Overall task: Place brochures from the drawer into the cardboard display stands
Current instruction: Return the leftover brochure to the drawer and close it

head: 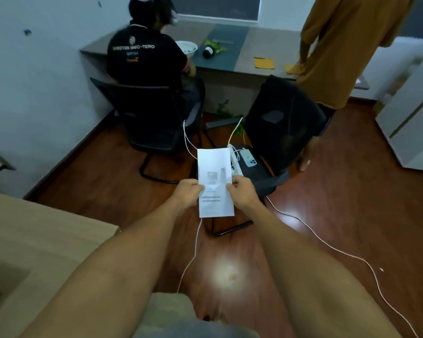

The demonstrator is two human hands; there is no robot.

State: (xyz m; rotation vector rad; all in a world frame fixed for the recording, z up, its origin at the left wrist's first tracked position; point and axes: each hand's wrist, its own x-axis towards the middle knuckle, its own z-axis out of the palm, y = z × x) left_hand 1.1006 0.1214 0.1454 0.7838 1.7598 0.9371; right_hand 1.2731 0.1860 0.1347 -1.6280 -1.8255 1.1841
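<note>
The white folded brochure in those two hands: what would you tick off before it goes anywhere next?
1. White folded paper brochure held: ok, left hand and right hand pinch its side edges.
2. Printed cover facing the wearer, upright: ok.
3. Paper flat, uncreased: ok.
4. Cardboard display stand located: cannot tell, none in view.
5. Floor path: not ok, white cable trails across the wooden floor.

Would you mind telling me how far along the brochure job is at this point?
Done: one white brochure is already out. In hand: the left hand and right hand each have a grip on a side edge, holding it upright above the wooden floor. Left: placing it. No cardboard display stand or drawer is in view, so I cannot tell how many brochures are already placed.
</note>
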